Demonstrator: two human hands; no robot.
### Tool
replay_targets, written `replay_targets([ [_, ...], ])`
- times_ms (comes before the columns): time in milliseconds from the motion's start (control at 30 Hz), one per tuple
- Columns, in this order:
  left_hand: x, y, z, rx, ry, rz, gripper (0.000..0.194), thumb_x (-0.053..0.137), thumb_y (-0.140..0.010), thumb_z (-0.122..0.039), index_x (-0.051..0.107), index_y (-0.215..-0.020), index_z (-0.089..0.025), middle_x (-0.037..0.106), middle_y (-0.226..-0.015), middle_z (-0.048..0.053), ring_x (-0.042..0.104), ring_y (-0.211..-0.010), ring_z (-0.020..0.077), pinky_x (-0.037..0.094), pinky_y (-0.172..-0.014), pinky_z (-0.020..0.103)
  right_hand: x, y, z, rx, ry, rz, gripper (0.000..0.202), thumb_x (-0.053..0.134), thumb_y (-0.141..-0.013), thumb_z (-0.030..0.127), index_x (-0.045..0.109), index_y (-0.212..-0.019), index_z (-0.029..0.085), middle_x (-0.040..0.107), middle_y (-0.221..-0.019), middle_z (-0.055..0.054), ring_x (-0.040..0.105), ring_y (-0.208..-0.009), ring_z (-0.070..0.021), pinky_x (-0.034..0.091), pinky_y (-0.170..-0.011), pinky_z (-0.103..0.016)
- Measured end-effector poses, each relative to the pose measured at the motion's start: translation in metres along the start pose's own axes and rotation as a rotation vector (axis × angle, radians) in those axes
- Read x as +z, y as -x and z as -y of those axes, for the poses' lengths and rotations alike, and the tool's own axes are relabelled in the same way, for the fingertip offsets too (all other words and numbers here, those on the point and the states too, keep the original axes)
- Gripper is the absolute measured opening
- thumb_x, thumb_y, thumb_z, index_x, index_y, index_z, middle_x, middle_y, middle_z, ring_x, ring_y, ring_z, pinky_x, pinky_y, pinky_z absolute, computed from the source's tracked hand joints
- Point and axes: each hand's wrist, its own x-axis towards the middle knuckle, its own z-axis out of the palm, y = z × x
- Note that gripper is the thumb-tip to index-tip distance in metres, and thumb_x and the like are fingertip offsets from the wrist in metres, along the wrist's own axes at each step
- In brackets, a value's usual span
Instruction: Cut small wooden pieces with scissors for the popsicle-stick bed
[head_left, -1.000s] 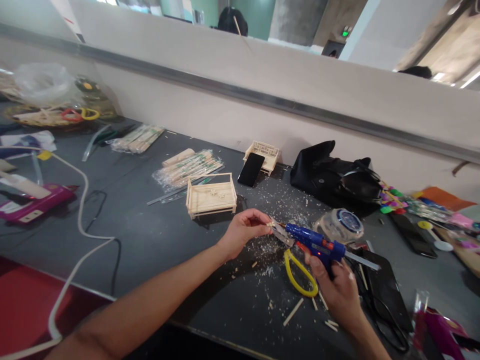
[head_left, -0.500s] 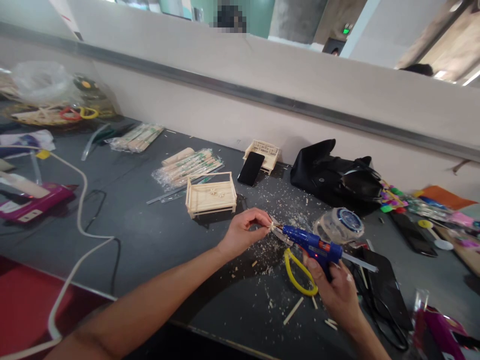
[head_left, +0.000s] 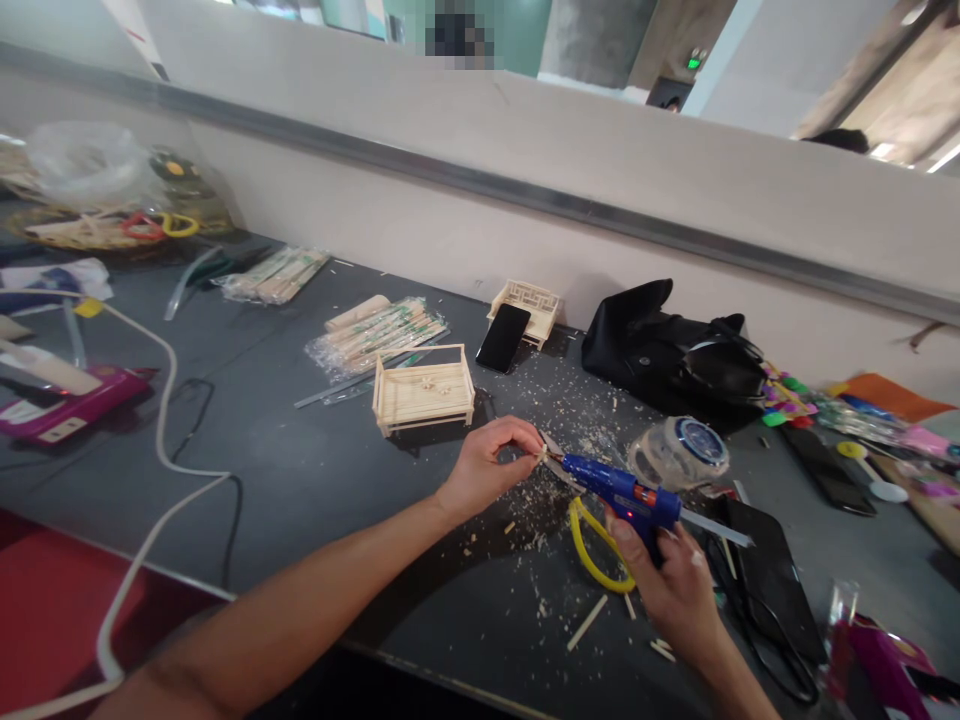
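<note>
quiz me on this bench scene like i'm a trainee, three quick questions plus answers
1. Fill in: the right hand holds a blue ____.
2. What colour are the scissor handles beside that tool? a) red b) yellow c) green
3. True or false: the black bag lies to the right of the small lattice-backed bench.

Key: 1. glue gun; 2. b; 3. true.

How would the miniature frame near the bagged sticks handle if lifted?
The miniature frame is probably light: thin sticks, open sides. Its slender top rail looks fragile if pinched. Small pieces on its deck might slide if tilted.
</note>
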Motion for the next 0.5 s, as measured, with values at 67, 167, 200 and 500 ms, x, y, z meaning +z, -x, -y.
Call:
replay_targets([
  [67, 0.0, 0.0, 0.0, -0.001, -0.005, -0.001, 0.006, 0.065, -0.076, -0.014, 0.066, -0.072, -0.019, 0.071, -0.084, 0.006, 0.066, -0.079, 0.0164, 0.053, -0.076, 0.03, 0.0, 0.0, -0.001, -0.005, 0.001, 0.027, 0.05, 0.044, -0.094, 0.057, 0.078, -0.085, 0.021, 0.077, -0.077, -0.009, 0.073, -0.073, -0.0254, 0.06, -0.067, -0.033],
  [167, 0.0, 0.0, 0.0, -0.01, -0.002, -0.002, 0.006, 0.065, -0.076, -0.014, 0.066, -0.072, -0.019, 0.071, -0.084, 0.005, 0.066, -0.08, 0.0163, 0.053, -0.076, 0.029, 0.001, 0.002, -0.004, 0.036, -0.019, 0.073, 0.049, 0.045, -0.092, 0.058, 0.077, -0.083, 0.022, 0.077, -0.078, -0.008, 0.073, -0.075, -0.0258, 0.06, -0.068, -0.034],
  [200, -0.001, 0.0, 0.0, -0.016, -0.001, -0.003, 0.006, 0.065, -0.076, -0.014, 0.066, -0.072, -0.019, 0.071, -0.084, 0.005, 0.066, -0.08, 0.0164, 0.053, -0.076, 0.029, 0.002, 0.004, -0.006, 0.05, -0.029, 0.069, 0.049, 0.045, -0.092, 0.059, 0.077, -0.083, 0.022, 0.077, -0.078, -0.008, 0.073, -0.075, -0.0259, 0.06, -0.067, -0.034],
  [500, 0.001, -0.001, 0.002, -0.174, 0.089, -0.076, 0.002, 0.066, -0.07, -0.018, 0.065, -0.069, -0.018, 0.069, -0.081, 0.005, 0.064, -0.077, 0.0166, 0.052, -0.073, 0.029, 0.002, 0.009, -0.012, 0.073, -0.063, 0.019, 0.044, 0.046, -0.093, 0.055, 0.077, -0.086, 0.025, 0.077, -0.079, -0.004, 0.072, -0.074, -0.0236, 0.058, -0.068, -0.031],
])
